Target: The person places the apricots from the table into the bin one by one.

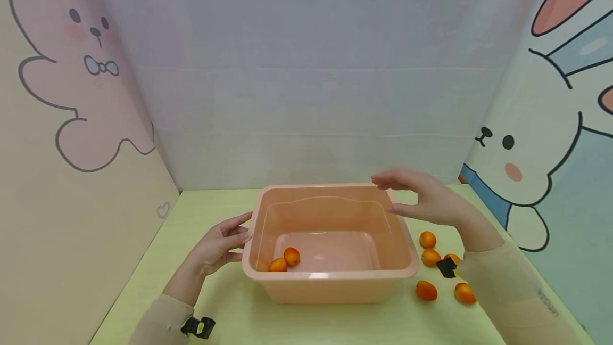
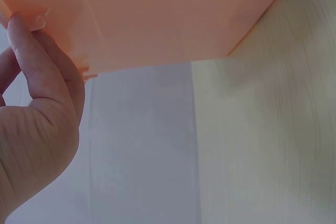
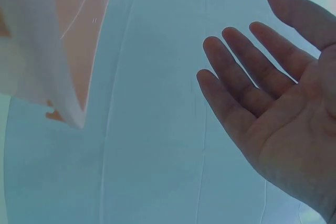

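A peach-coloured plastic basin [image 1: 330,286] stands in the middle of the table in the head view. Two small orange-red oval fruits, which look like kumquats [image 1: 291,256], lie inside at its near left corner. My left hand [image 1: 222,246] holds the basin's left side at the rim; in the left wrist view its fingers [image 2: 39,66] are bent up against the rim and outer wall. Over the far right corner of the basin hovers my right hand [image 1: 426,196], thumb and fingers spread apart. The right wrist view shows its palm [image 3: 294,135] bare, with nothing in it.
Several more orange fruits [image 1: 426,290] lie on the pale green table [image 1: 220,318] to the right of the basin, some partly behind the right sleeve [image 1: 507,286]. A white cloth wall [image 1: 311,95] stands behind, with cartoon-printed panels [image 1: 551,174] on both sides.
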Demonstrator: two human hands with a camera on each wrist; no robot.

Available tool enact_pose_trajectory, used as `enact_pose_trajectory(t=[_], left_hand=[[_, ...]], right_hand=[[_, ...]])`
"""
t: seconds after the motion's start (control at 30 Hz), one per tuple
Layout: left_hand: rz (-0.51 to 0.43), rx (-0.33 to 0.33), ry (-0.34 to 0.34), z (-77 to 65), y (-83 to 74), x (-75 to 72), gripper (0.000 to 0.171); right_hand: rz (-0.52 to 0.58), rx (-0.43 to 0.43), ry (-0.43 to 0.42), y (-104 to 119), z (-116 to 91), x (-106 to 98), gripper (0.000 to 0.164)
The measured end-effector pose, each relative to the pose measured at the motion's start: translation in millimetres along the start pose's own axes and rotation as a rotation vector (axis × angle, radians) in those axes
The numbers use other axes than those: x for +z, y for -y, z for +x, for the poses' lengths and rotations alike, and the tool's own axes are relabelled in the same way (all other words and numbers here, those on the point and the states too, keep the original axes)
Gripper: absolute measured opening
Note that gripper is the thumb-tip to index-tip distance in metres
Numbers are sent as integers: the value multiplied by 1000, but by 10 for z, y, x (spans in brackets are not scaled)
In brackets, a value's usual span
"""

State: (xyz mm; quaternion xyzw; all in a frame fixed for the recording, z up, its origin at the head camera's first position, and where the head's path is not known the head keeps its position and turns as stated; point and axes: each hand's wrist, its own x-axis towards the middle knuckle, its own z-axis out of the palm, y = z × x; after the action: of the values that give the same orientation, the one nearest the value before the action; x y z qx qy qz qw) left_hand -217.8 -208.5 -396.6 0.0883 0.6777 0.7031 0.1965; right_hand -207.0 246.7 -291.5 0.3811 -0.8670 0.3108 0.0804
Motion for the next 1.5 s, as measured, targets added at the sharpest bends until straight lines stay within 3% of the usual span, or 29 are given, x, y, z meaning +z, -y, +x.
enact_pose_trajectory(t=[0.27, 0.5, 0.8, 1.07, 1.3, 1.5], left_hand=[[-7, 4, 2, -7, 12, 7, 70], [-7, 11, 6, -13, 16, 4, 70], [-25, 10, 13, -11, 15, 10, 70], [-23, 7, 10, -27, 1, 7, 70], [-24, 7, 7, -36, -1, 6, 69], [-25, 10, 9, -29, 6, 5, 68]], right_hand=[[-9, 56, -197, -186, -600, 89, 61], [36, 288, -280, -420, -1099, 325, 57], [81, 485, -324, -646, -1649, 584, 58], [130, 684, -319, -771, -2010, 772, 63], [179, 903, -149, -886, -2181, 828, 75], [242, 946, -112, -971, -2277, 888, 74]])
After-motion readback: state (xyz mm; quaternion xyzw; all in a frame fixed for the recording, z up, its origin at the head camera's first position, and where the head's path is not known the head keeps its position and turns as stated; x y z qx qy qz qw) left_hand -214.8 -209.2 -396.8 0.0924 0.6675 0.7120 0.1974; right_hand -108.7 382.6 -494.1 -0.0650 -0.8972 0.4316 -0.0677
